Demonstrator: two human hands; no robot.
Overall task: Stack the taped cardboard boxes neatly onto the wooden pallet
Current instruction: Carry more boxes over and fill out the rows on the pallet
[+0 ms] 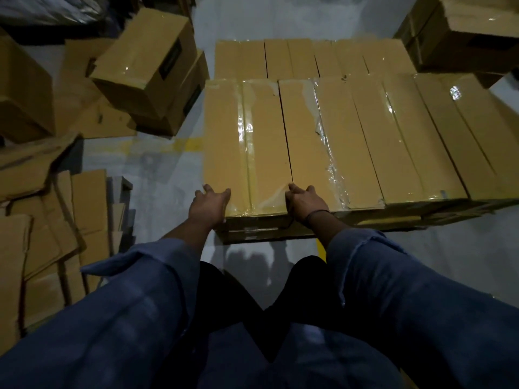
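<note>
Two grips meet the near end of the leftmost taped box [247, 141] in the front row of boxes. The left grip [210, 203] lies with its fingers spread and fairly straight against the box's near left corner. The right grip [304, 202] sits at the near right corner, by the gap to the next box [314, 141]; whether its fingers clasp the edge, I cannot tell. The taped box lies flush with its neighbours on a lower layer. Loose boxes [148, 71] and flattened cardboard [42, 248] lie on the floor [157, 169] to the left.
</note>
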